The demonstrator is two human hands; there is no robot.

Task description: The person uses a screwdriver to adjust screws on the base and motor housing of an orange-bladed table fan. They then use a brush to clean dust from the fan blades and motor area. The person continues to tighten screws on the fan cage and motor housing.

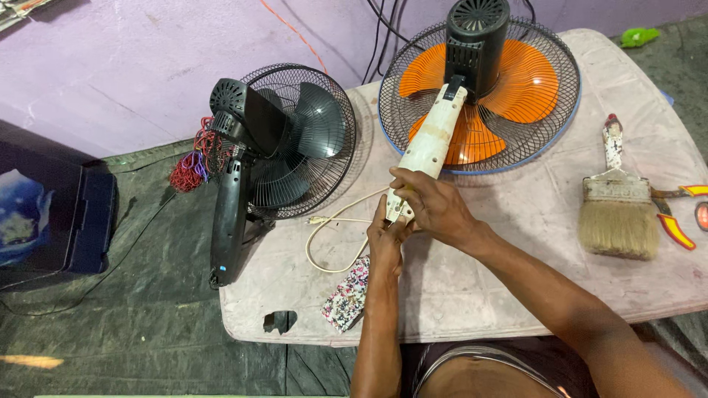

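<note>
- Pale, stained desk [516, 287] is sitting over a dark floor sheet, with a purple wall running behind it.
- Nearest the body: left hand [385, 247] is curling from below around the base end of the white fan stem [431, 144], fingers closed on it; a floral cloth scrap [348, 295] is lying just beside the wrist.
- Right hand [435, 206] is wrapping over the top of the same stem end, fingers bent tight, thumb side pressing down.
- Cream power cord [328, 236] is looping loose from the stem base toward the left; judging by that slack, a hard tug could be snagging it or straining its entry point.
- Stem is lying flat, leading up to the black motor housing [476, 37] and the orange-bladed fan [479, 96], face down on its grille; twisting at the base could be rocking the head toward the desk edge.
- Right: paintbrush [618, 214], pliers [675, 214].
- Left: black fan [284, 140] is overhanging the desk.
</note>
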